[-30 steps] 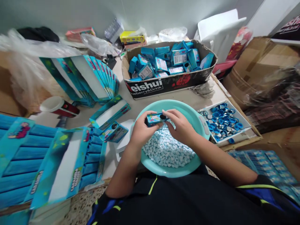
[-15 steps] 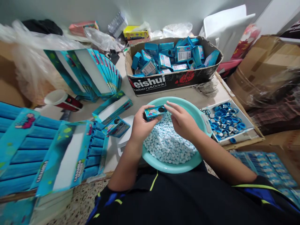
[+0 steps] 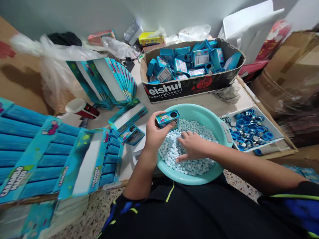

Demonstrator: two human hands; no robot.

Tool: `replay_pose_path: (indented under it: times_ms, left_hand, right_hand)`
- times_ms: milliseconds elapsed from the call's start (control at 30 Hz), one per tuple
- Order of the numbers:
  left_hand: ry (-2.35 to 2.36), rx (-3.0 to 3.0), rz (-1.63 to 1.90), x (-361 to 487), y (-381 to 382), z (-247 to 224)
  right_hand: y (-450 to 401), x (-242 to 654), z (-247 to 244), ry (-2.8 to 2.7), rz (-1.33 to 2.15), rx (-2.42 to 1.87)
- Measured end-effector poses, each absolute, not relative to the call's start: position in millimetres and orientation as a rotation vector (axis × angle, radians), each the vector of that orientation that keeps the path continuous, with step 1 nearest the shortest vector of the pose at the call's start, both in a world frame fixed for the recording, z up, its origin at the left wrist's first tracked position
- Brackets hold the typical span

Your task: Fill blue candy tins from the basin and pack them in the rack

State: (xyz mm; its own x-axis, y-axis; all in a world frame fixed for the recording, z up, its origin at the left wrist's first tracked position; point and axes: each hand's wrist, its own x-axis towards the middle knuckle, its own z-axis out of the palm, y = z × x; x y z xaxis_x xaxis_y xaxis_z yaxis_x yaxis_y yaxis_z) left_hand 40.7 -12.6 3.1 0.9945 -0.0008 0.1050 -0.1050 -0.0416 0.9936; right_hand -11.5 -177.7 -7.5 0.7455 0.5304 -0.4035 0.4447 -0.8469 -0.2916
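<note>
Two bare hands work over one teal basin (image 3: 225, 131), which serves as the reference point. The left hand (image 3: 155, 132) is closed around a small blue box (image 3: 167, 119), thumb on the near side and fingers behind, holding it above the basin's left rim with its round opening facing up. The right hand (image 3: 190, 147) lies palm down inside the basin, fingers loosely curled into the heap of pale blue tablets (image 3: 199, 131); whether any tablets are pinched under the fingers cannot be told. Behind the basin stands a cardboard tray (image 3: 189, 87) of like blue boxes. To the basin's right sits a shallow white tray of blue caps (image 3: 248, 131). To its left lie flat display cartons (image 3: 74, 159) and another small box (image 3: 131, 134). Risk assessment: the basin overhangs the table edge toward the person's lap, so pressure from the right hand on the near side could tip it and scatter tablets on the floor. The box opening is small, so tablets brought to it in a loose grip could miss and fall outside the basin. The box is held at the rim, not over the centre, which adds to that risk.
</note>
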Motion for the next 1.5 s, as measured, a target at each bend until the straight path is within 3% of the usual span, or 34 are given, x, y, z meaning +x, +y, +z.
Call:
replay_pose_path:
  times_ms: [367, 500, 667, 867, 1033, 1500]
  left_hand:
    - [-0.114, 1.691, -0.047, 38, -11, -2]
    - [-0.117, 1.746, 0.008, 37, -11, -1]
    - [-0.120, 1.885, 0.140, 36, -11, -1]
    - [-0.266, 2.025, -0.137, 35, -14, 0]
    - [-0.390, 2.009, -0.345, 31, -17, 5]
    - [-0.553, 1.949, -0.357, 30, -18, 6]
  right_hand:
    - [-172, -5, 0, -0.756, 0.998, -2.428]
    - [-173, -7, 6, -0.740, 0.866, -2.424]
    - [-196, -5, 15, -0.490, 0.615, -2.097]
    - [-210, 2, 13, -0.154, 0.141, -1.499]
    - [-206, 10, 8, 0.013, -0.232, -1.286]
    - [-202, 8, 13, -0.118, -0.076, -1.306]
